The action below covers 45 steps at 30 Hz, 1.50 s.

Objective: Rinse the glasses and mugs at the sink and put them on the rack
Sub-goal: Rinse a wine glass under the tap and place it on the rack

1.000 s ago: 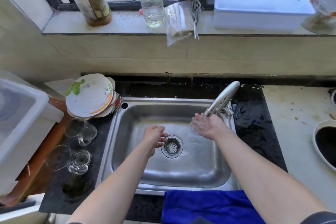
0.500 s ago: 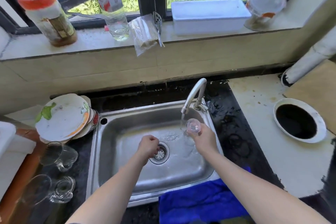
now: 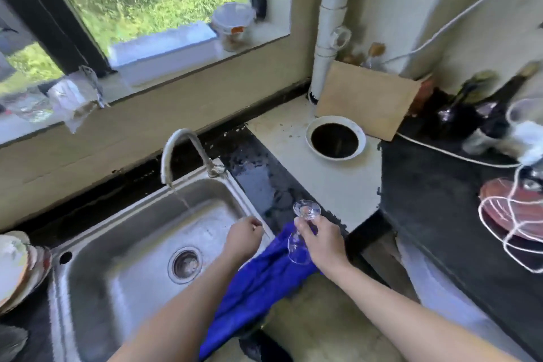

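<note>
My right hand [image 3: 324, 239] grips a clear stemmed glass [image 3: 305, 211] upside down, foot uppermost, held out past the right edge of the steel sink [image 3: 123, 282] and over the blue cloth [image 3: 264, 276]. My left hand [image 3: 244, 236] is curled into a loose fist at the sink's right rim and holds nothing. Water runs from the curved tap [image 3: 179, 150] into the basin. A white wire rack [image 3: 517, 229] holding a red plate shows at the far right on the dark counter.
Stacked plates [image 3: 17, 267] sit at the sink's left. A white bowl of dark liquid [image 3: 335, 138], a wooden board [image 3: 367, 100] and dark bottles [image 3: 493, 114] stand on the right counter. Containers line the window sill. A white cable [image 3: 458, 156] crosses the counter.
The view has swung to the right. My right hand has carried the glass from under the tap out past the sink's right edge. The glasses at the left have left the view.
</note>
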Motion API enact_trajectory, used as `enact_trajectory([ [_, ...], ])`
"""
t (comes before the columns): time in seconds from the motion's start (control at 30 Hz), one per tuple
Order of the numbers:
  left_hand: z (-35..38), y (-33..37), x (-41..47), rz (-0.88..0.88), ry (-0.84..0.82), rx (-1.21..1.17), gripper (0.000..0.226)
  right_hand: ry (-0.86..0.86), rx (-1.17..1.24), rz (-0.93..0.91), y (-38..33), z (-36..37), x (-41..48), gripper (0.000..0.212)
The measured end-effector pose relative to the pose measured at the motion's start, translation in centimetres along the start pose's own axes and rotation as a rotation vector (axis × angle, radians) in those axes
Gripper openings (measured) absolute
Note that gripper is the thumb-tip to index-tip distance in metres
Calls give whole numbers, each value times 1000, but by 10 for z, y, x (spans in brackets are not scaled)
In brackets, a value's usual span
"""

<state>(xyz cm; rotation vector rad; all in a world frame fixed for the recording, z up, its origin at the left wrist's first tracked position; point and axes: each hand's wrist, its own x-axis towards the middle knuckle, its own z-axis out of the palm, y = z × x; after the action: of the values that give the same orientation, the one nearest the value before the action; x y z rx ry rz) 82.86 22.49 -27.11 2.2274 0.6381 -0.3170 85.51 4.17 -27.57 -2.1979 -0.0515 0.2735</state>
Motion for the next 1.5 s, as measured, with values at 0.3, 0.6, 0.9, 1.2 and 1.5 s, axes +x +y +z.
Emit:
enact_trajectory([
  [0.3, 181, 169, -90, 461, -271, 199, 15, 382, 21, 249, 150, -187, -115, 73],
  [0.6, 334, 304, -186, 831, -663, 363, 21, 801, 113, 590, 261, -312, -217, 32],
  [0.9, 464, 426, -225, 1078, -892, 416, 20, 1185, 189, 805, 352, -436, -255, 35],
  [1.2, 552, 548, -293, 1316, -985, 407, 19, 1521, 425, 945, 415, -559, -305, 21],
  [1.5, 641, 624, -360, 1322, -864, 198, 42, 1524, 281, 951, 521, -692, -336, 28],
])
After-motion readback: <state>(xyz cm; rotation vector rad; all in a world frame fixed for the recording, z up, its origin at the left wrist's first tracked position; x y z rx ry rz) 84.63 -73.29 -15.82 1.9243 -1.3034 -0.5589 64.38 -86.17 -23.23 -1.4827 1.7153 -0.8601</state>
